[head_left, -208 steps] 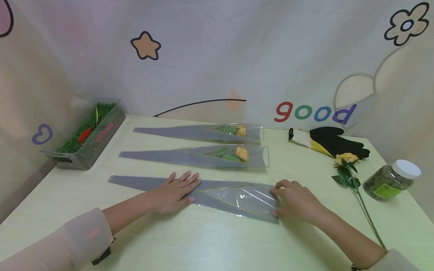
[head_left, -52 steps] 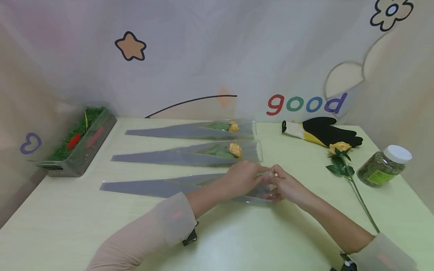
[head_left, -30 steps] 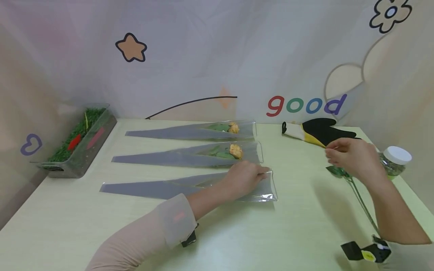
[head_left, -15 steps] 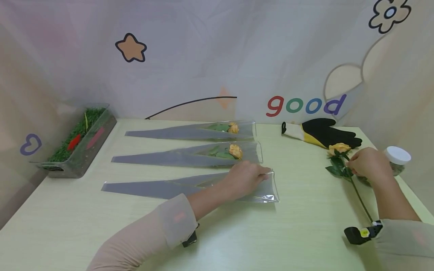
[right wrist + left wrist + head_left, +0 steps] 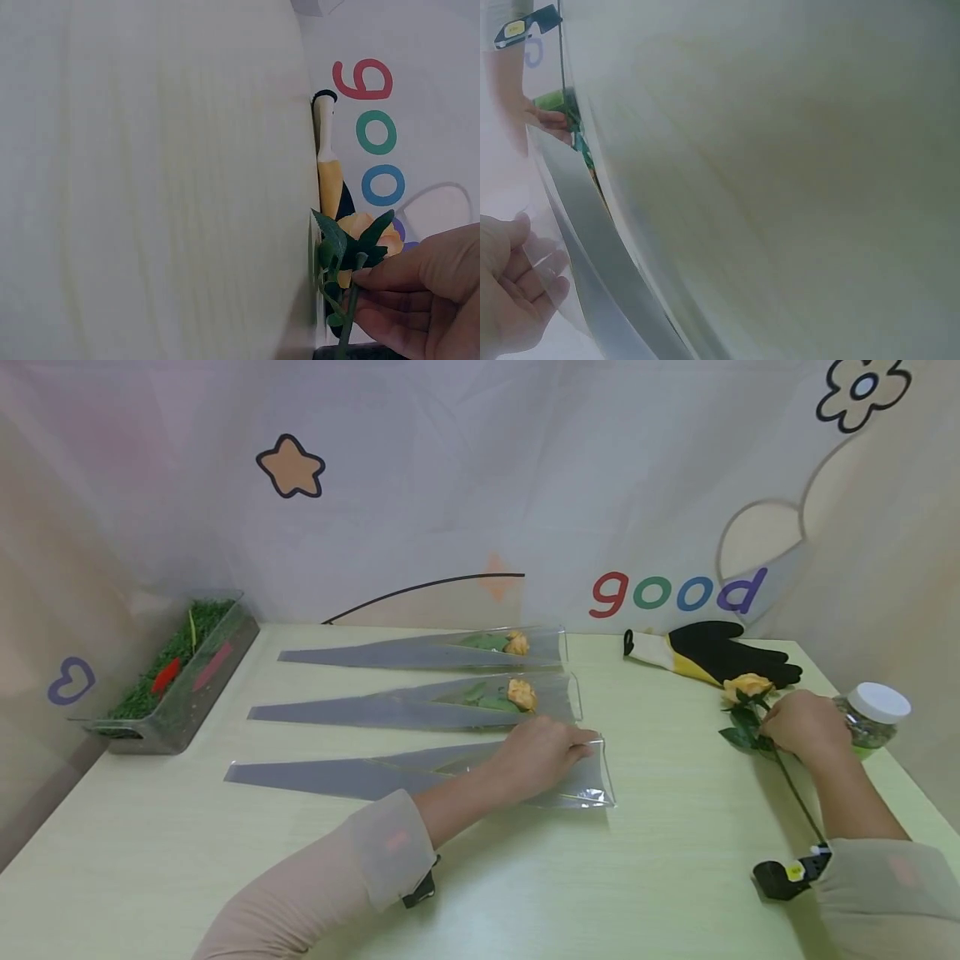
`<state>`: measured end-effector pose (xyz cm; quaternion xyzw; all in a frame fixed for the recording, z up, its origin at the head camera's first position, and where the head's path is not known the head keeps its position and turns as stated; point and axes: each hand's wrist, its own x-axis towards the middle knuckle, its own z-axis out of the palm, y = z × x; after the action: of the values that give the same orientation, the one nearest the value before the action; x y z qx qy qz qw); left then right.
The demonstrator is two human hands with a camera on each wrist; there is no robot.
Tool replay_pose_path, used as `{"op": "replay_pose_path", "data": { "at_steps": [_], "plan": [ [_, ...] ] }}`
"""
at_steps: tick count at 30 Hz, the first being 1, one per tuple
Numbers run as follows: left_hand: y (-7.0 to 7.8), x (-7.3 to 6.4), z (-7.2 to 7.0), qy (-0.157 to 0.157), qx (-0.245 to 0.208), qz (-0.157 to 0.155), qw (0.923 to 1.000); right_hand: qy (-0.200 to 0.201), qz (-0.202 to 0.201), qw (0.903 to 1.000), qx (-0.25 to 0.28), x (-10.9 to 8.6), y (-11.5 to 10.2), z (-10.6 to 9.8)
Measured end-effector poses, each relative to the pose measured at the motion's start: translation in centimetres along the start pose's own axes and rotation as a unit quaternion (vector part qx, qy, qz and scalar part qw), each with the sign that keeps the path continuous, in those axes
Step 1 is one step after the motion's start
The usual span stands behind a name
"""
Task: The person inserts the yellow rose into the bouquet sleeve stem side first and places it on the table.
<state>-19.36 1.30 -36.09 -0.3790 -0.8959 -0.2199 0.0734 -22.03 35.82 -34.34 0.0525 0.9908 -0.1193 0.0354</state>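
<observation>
In the head view my left hand (image 5: 543, 753) pinches the upper edge of the mouth of the nearest flower sleeve (image 5: 307, 777), a long tapered one with grey sides and a transparent window. The left wrist view shows that hand (image 5: 517, 289) with thumb and fingers at the clear film (image 5: 559, 247). My right hand (image 5: 810, 727) is at the yellow artificial rose (image 5: 747, 687) on the right. Seen from the right wrist, the thumb and fingers of that hand (image 5: 420, 292) pinch the green stem (image 5: 351, 307) just below the bloom and leaves.
Two similar sleeves (image 5: 390, 653) (image 5: 360, 707), each with a yellow rose inside, lie behind. A black, yellow and white glove (image 5: 712, 652) rests at the back right, and a white-lidded jar (image 5: 877, 710) stands behind my right hand. A clear bin (image 5: 180, 727) holds artificial grass at left.
Both hands were at the nearest sleeve's mouth. My right hand has since let go, moved right and taken hold of the rose stem. My left hand has kept its pinch on the sleeve.
</observation>
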Motion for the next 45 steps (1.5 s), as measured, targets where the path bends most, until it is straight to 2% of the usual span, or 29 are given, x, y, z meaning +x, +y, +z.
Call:
{"op": "replay_pose_path", "data": {
  "at_steps": [6,15,23,26,28,31,32,33,34,35,36,37,39,41,42,44,45],
  "plan": [
    [0.0,0.1,-0.1,0.002,-0.002,0.0,1.0,0.051,0.018,0.9981,0.029,-0.5,-1.0,-0.8],
    [-0.1,0.1,-0.1,0.007,-0.008,0.002,0.9999,0.066,0.014,0.9924,0.103,-1.6,-3.6,-3.6],
    [-0.1,0.1,-0.1,0.001,-0.011,-0.009,0.9999,0.083,0.009,0.9826,0.166,-2.6,-5.4,-4.9],
    [-0.1,0.1,-0.1,0.002,-0.014,-0.012,0.9998,0.093,0.007,0.975,0.202,-2.9,-5.8,-5.2],
    [-0.1,0.1,-0.1,0.002,-0.014,-0.014,0.9998,0.092,0.012,0.9662,0.24,-3.1,-5.9,-5.3],
    [-0.2,0.1,-0.2,0.003,-0.012,-0.015,0.9998,0.094,0.016,0.9402,0.327,-3.3,-5.7,-5.5],
    [-0.2,0.1,-0.2,0.003,-0.012,-0.015,0.9998,0.094,0.015,0.9272,0.362,-3.4,-5.5,-5.6],
    [-0.2,0.0,-0.3,0.002,-0.012,-0.015,0.9998,0.097,0.011,0.9053,0.413,-3.4,-5.4,-5.6],
    [-0.2,0.1,-0.3,0.002,-0.011,-0.014,0.9998,0.103,0.005,0.8792,0.465,-3.5,-5.3,-5.6],
    [-0.2,0.1,-0.3,0.002,-0.012,-0.013,0.9998,0.114,-0.004,0.8462,0.521,-3.6,-5.2,-5.6],
    [-0.3,0.1,-0.3,0.003,-0.014,-0.013,0.9998,0.125,-0.01,0.8092,0.574,-3.6,-5.1,-5.6],
    [-0.3,0.1,-0.3,0.004,-0.016,-0.013,0.9998,0.138,-0.017,0.7683,0.625,-3.7,-5.1,-5.5],
    [-0.3,0.1,-0.4,0.004,-0.022,-0.015,0.9996,0.173,-0.033,0.6697,0.721,-3.7,-5.2,-5.3],
    [-0.3,0.1,-0.5,0.004,-0.029,-0.018,0.9994,0.211,-0.031,0.5947,0.775,-3.8,-5.4,-5.2],
    [-0.3,0.2,-0.5,0.004,-0.031,-0.019,0.9993,0.23,-0.027,0.5624,0.794,-3.8,-5.5,-5.1],
    [-0.4,0.2,-0.6,0.003,-0.038,-0.024,0.999,0.258,-0.017,0.5083,0.822,-4.0,-5.6,-4.8],
    [-0.4,0.2,-0.6,0.002,-0.04,-0.027,0.9988,0.267,-0.008,0.4942,0.827,-4.1,-5.6,-4.6]
  ]
}}
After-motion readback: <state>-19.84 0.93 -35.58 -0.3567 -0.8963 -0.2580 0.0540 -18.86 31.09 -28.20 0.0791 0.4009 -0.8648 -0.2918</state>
